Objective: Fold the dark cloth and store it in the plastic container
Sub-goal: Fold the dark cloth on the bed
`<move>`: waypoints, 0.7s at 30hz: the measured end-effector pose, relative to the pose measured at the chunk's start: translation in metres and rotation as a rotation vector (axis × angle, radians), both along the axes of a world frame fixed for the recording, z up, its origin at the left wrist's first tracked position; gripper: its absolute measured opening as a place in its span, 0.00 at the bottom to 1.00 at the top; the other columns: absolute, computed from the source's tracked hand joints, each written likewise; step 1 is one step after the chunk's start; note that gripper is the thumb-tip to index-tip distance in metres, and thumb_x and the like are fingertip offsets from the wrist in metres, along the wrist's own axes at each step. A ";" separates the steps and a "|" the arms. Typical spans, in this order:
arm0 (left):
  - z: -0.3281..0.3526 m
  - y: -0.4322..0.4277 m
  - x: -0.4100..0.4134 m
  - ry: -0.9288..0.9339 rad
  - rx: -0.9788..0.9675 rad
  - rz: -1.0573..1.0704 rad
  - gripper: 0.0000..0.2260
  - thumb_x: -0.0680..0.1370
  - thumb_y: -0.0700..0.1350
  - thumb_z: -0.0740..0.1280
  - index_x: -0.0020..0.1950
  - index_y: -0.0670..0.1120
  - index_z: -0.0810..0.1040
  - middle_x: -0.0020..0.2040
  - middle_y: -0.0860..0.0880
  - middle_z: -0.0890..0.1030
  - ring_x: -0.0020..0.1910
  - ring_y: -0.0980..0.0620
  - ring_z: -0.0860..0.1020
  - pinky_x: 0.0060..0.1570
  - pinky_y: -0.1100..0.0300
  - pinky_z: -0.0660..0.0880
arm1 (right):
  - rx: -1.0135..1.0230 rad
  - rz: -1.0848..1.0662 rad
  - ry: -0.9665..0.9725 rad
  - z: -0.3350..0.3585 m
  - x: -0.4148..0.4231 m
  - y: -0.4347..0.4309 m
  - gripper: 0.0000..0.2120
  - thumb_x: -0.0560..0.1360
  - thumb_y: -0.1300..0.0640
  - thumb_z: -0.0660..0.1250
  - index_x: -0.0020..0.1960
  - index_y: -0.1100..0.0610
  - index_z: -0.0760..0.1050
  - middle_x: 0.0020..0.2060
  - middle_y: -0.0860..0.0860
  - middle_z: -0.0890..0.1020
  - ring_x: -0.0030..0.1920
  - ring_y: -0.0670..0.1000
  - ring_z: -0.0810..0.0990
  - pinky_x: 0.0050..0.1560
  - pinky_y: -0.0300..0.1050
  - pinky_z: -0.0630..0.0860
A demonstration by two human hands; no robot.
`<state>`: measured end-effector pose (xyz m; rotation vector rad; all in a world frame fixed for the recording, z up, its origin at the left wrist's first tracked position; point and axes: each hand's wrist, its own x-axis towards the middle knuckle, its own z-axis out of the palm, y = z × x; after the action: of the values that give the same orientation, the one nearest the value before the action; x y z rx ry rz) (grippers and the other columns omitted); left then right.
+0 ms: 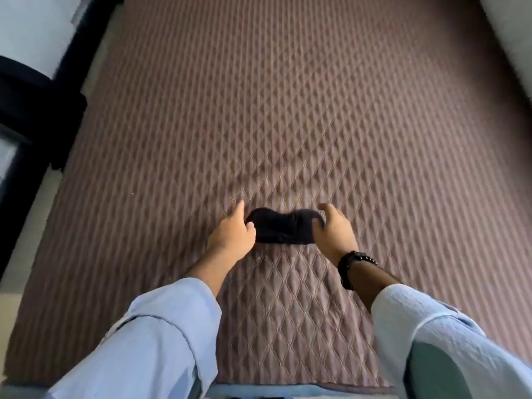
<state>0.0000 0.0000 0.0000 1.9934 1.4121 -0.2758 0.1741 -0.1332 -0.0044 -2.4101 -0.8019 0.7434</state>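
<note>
Quilted bed cover (316,110) fills nearly the whole view: brown, diamond-stitched, flat, nothing else lying on it. Dark furniture (34,116) sits off the left edge of the bed, a pale surface at the top right corner; both well apart from the work.

Both arms reach forward in light blue sleeves (161,335). A dark beaded bracelet (355,266) sits on the right wrist.

Dark cloth (283,227) lies on the bed cover between the two hands, already gathered into a small compact shape. Left hand (231,234) holds its left end, thumb against the cloth, fingers curled; right hand (335,230) holds its right end, fingers hooked over the edge. So each grip is closed on the cloth, one per end. Frame is slightly blurred, so exact finger placement is unclear.

Step in hand, my read: late in folding, either a last fold or squaring up the bundle.

Next move calls for bringing the ends together or pressing the bundle flat, then lifting it without it springing open.

Blocker: the plastic container isn't in view. It needs locating before storing. Nothing obstructs the hands on the bed itself.
</note>
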 end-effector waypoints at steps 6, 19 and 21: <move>-0.062 0.009 0.016 -0.096 -0.188 0.313 0.27 0.84 0.46 0.61 0.83 0.45 0.61 0.80 0.43 0.70 0.77 0.41 0.71 0.75 0.46 0.69 | -0.111 -0.246 0.126 -0.050 0.013 0.015 0.30 0.78 0.53 0.66 0.76 0.62 0.65 0.71 0.62 0.73 0.70 0.63 0.73 0.71 0.55 0.71; -0.061 0.014 0.023 -0.307 -0.291 0.385 0.19 0.82 0.42 0.67 0.74 0.43 0.76 0.68 0.42 0.80 0.62 0.39 0.81 0.63 0.46 0.80 | -0.051 -0.294 0.363 -0.049 0.016 0.004 0.14 0.78 0.62 0.68 0.64 0.61 0.78 0.55 0.58 0.85 0.54 0.60 0.84 0.58 0.59 0.81; -0.049 0.017 0.023 -0.365 -0.229 0.325 0.16 0.82 0.40 0.66 0.69 0.46 0.78 0.64 0.44 0.82 0.57 0.44 0.80 0.59 0.55 0.76 | 0.035 -0.278 0.299 -0.035 0.022 -0.003 0.12 0.77 0.65 0.67 0.60 0.60 0.80 0.51 0.57 0.86 0.50 0.57 0.83 0.56 0.56 0.81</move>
<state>0.0226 0.0171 -0.0494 1.5099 1.3692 0.0680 0.1965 -0.1361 -0.0392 -2.2430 -0.3491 0.9353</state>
